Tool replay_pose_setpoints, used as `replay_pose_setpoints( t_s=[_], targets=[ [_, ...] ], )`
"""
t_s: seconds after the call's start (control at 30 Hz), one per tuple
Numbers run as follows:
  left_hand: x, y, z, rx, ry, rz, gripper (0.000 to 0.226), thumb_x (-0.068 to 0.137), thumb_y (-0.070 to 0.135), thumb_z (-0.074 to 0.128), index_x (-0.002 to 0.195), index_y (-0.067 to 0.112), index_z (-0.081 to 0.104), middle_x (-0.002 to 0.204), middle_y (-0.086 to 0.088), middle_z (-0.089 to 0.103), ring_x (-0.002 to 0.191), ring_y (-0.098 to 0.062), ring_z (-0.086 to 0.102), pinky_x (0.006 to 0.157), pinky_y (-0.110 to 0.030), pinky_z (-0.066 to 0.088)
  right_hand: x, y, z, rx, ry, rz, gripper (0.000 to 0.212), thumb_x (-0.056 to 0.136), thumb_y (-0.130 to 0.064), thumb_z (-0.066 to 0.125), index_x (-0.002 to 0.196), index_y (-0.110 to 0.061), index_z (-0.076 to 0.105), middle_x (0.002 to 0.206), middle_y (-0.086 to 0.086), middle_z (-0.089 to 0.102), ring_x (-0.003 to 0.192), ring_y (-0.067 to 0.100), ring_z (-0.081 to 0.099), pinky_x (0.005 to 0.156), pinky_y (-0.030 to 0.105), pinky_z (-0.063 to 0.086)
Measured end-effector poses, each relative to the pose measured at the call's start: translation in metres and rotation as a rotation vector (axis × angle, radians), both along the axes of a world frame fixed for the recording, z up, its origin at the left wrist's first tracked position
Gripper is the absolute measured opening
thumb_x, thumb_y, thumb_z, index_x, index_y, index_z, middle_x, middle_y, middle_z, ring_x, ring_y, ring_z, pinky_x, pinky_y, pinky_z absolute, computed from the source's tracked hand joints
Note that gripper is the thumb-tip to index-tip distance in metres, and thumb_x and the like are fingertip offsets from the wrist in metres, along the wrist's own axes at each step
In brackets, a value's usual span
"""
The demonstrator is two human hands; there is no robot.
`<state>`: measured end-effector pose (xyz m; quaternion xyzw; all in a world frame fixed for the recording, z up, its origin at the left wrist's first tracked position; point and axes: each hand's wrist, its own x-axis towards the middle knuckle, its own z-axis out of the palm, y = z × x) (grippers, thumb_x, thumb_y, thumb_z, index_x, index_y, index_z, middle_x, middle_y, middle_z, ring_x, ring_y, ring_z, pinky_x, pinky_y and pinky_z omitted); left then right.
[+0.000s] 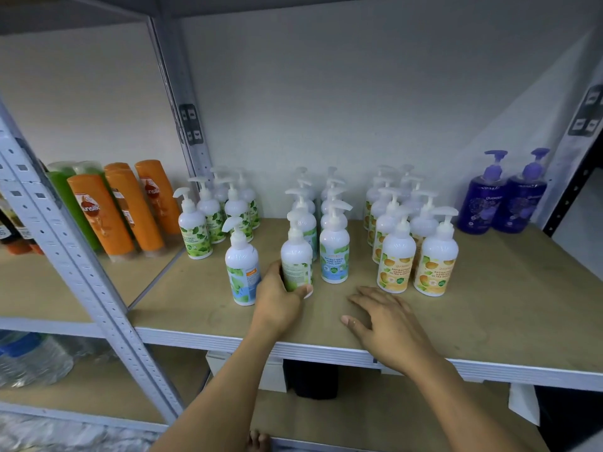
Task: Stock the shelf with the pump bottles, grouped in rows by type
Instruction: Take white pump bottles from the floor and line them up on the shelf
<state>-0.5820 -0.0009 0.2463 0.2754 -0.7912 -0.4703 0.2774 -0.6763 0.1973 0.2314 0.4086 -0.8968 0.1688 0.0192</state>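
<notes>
We take the blue-labelled Cool Mint hand-wash bottle at the front of the middle row as our landmark; just to its left our left hand is wrapped around the base of a white pump bottle turned label-away, standing upright on the wooden shelf board; further left a second bottle with a blue-green label stands alone, near the hand; behind and to the left we see the green-leaf row; to the right, the orange-labelled rows, and beyond them two purple pump bottles; in front and to the right our right hand lies flat on the board, fingers spread, holding nothing; far left, in the neighbouring bay, stand orange shampoo bottles.
</notes>
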Motion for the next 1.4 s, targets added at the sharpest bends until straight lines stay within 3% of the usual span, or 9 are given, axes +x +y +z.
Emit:
replay_pose_setpoints(
  t_s=[0.2,0.37,0.53,0.63,0.8,0.93,1.17,1.3,1.4],
  targets=[
    [-0.022,-0.012,-0.001,-0.02,0.003,-0.003,0.046,0.081,0.019,0.083,0.111,0.029,0.049,0.102,0.015,0.061,0.097,-0.01,0.06,0.082,-0.023,0.045,-0.001,-0.001,-0.001,0.004,-0.004,-0.014,0.085,0.078,-0.077,0.012,0.145,-0.037,0.047,0.158,-0.014,0.035,0.146,0.008,0.028,0.12,0.033,0.02],
    [-0.029,-0.021,-0.006,-0.002,-0.011,-0.021,0.051,0.08,0.022,0.084,0.118,0.025,0.051,0.115,0.009,0.065,0.104,-0.012,0.063,0.087,-0.026,0.048,-0.003,-0.002,-0.002,0.015,0.007,-0.021,0.085,0.078,-0.077,0.011,0.145,-0.039,0.046,0.158,-0.016,0.034,0.146,0.006,0.026,0.119,0.032,0.019],
    [-0.032,-0.019,-0.01,-0.01,0.042,0.009,0.081,0.069,0.041,0.09,0.133,0.021,0.045,0.13,0.006,0.054,0.117,-0.012,0.056,0.1,-0.033,0.051,-0.003,-0.002,-0.002,0.023,0.004,-0.024,0.085,0.077,-0.077,0.011,0.145,-0.039,0.046,0.158,-0.017,0.034,0.146,0.006,0.026,0.119,0.032,0.019],
    [-0.034,-0.012,-0.008,-0.051,0.061,0.085,0.088,0.066,0.049,0.09,0.132,0.017,0.041,0.129,0.002,0.043,0.12,-0.017,0.05,0.103,-0.038,0.047,-0.002,-0.003,-0.002,0.029,0.01,-0.023,0.085,0.078,-0.076,0.01,0.145,-0.039,0.045,0.158,-0.016,0.034,0.146,0.006,0.025,0.119,0.032,0.018],
    [-0.04,-0.016,-0.007,-0.056,0.045,0.124,0.083,0.063,0.047,0.092,0.122,0.016,0.043,0.121,-0.001,0.048,0.114,-0.022,0.052,0.099,-0.044,0.049,-0.002,-0.002,-0.002,0.031,0.01,-0.019,0.082,0.08,-0.076,0.012,0.145,-0.038,0.046,0.158,-0.015,0.034,0.146,0.006,0.026,0.118,0.032,0.018],
    [-0.04,-0.022,-0.007,-0.065,0.026,0.105,0.076,0.064,0.041,0.094,0.116,0.022,0.042,0.118,0.0,0.053,0.108,-0.018,0.057,0.091,-0.032,0.05,-0.002,-0.001,-0.001,0.031,0.016,-0.02,0.069,0.086,-0.07,0.025,0.145,-0.039,0.046,0.158,-0.016,0.034,0.146,0.005,0.025,0.117,0.03,0.016],
    [-0.032,-0.034,0.0,-0.039,-0.013,0.015,0.072,0.069,0.03,0.092,0.125,0.015,0.05,0.119,0.002,0.059,0.106,-0.014,0.059,0.086,-0.024,0.047,-0.002,-0.002,-0.001,0.015,0.005,-0.02,0.084,0.077,-0.076,0.011,0.144,-0.039,0.046,0.157,-0.017,0.034,0.146,0.006,0.025,0.118,0.031,0.017],
    [-0.025,-0.042,0.004,0.007,-0.024,-0.055,0.063,0.076,0.018,0.087,0.125,0.019,0.048,0.111,0.011,0.058,0.096,-0.002,0.059,0.075,-0.006,0.042,-0.001,-0.002,-0.001,0.027,0.006,-0.025,0.076,0.083,-0.074,0.018,0.144,-0.039,0.046,0.157,-0.016,0.034,0.146,0.006,0.025,0.118,0.031,0.017],
    [-0.02,-0.05,0.003,0.063,-0.017,-0.11,0.059,0.081,0.009,0.082,0.127,0.02,0.047,0.12,0.006,0.061,0.107,-0.007,0.061,0.091,-0.016,0.048,-0.001,-0.002,0.0,0.033,0.001,-0.026,0.077,0.083,-0.074,0.018,0.145,-0.038,0.046,0.158,-0.016,0.034,0.146,0.007,0.025,0.118,0.031,0.017]
  ],
)
